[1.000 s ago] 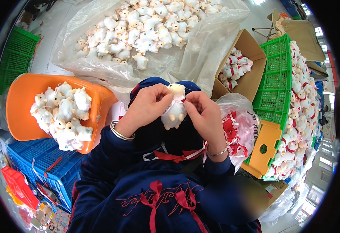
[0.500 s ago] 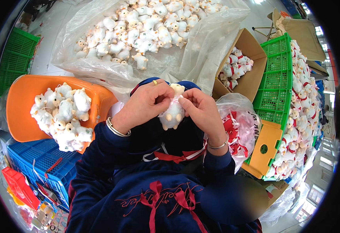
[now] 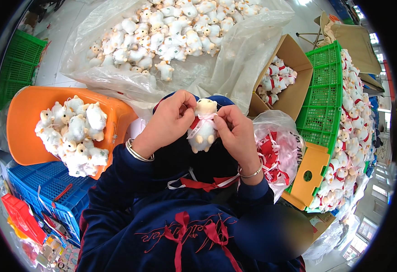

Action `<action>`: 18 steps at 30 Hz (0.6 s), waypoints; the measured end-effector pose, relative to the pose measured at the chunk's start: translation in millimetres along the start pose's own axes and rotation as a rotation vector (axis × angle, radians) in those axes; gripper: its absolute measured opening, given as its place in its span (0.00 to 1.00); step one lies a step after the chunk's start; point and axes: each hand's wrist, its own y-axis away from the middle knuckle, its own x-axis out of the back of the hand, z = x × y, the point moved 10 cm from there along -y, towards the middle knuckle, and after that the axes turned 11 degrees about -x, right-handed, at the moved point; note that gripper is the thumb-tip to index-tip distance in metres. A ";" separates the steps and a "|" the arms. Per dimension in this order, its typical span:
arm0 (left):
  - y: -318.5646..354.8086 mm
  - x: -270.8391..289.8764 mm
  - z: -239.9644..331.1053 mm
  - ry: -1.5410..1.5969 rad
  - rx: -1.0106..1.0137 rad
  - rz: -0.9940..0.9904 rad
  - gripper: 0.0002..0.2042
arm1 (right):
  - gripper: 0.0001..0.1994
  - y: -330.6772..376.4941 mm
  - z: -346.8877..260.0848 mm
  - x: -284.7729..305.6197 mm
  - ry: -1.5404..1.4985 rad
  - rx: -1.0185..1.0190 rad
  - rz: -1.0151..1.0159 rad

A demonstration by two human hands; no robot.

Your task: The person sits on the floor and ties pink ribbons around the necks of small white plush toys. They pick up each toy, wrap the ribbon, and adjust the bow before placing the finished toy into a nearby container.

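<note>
A small white plush animal (image 3: 201, 137) with a cream head and feet lies belly up over my lap, between my hands. Around its neck runs a pale pink ribbon (image 3: 206, 117), and a piece of red cloth (image 3: 195, 122) shows at its left side. My left hand (image 3: 173, 120) is closed in a pinch beside the toy's head and the red cloth; what its fingertips grip is hidden. With thumb and finger, my right hand (image 3: 235, 133) pinches the pink ribbon at the right of the neck. Red and white ribbons (image 3: 198, 183) lie across my lap.
An orange plastic chair (image 3: 19, 131) at left holds several white plush toys (image 3: 73, 133). Ahead spreads a clear plastic sheet (image 3: 235, 59) heaped with more. At right stand a cardboard box (image 3: 294, 90), a bag of red ribbons (image 3: 275, 156) and a green crate (image 3: 318, 104). A blue crate (image 3: 49, 181) sits lower left.
My hands have moved apart, the left toward the upper left and the right slightly right. The toy's neck, pink ribbon and red cloth now show more fully.
</note>
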 end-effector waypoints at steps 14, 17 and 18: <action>1.0 -7.8 24.3 -0.310 0.067 -0.225 0.11 | 0.08 2.3 -5.8 -8.4 0.085 -0.033 -0.013; 7.4 -5.0 27.5 -0.280 0.256 -0.226 0.09 | 0.08 6.5 -18.8 -10.9 0.143 0.006 -0.003; 11.6 -5.4 26.7 -0.276 0.349 -0.226 0.09 | 0.07 7.4 -22.6 -11.9 0.152 0.015 -0.002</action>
